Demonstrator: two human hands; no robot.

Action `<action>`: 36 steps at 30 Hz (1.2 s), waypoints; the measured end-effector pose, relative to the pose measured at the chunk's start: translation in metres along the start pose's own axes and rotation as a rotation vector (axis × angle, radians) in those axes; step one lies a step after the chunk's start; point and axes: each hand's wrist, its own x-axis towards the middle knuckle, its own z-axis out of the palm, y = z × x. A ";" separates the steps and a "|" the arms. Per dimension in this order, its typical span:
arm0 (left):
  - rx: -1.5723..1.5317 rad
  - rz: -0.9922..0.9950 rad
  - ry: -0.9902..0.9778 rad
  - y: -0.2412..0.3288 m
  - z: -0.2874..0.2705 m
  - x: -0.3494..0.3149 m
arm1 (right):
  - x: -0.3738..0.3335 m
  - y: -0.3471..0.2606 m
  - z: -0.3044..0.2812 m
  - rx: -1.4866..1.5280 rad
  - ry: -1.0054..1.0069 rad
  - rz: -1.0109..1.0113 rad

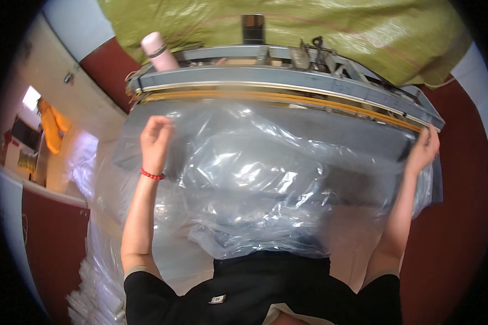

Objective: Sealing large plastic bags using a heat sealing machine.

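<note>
I judge the clear plastic bag (244,173) light, limp and slippery; it will sag and crumple wherever unsupported, so the top edge near each corner looks the best place to hold. It lies spread between both hands, draped from the grey sealing bar (287,81) down toward my body, with dark cloth showing inside. Left hand (156,142): fingers curled closed on the film at the bag's upper left. Right hand (424,149): fingers bent at the bag's upper right edge, against the bar's end; whether they pinch film I cannot tell. A pink bottle (158,51) stands behind the bar.
</note>
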 end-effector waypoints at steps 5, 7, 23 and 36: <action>-0.012 -0.015 0.024 0.028 -0.018 -0.037 | -0.062 -0.246 0.053 0.868 -0.678 -0.339; 0.039 -0.006 -0.005 0.039 -0.024 -0.047 | -0.093 -0.311 0.065 0.981 -0.796 -0.508; 1.194 -0.360 -0.703 -0.091 -0.213 -0.116 | 0.000 0.194 -0.056 0.269 -0.355 0.601; 1.055 -0.016 0.253 -0.126 -0.187 0.058 | 0.005 0.301 -0.090 -0.082 -0.284 0.709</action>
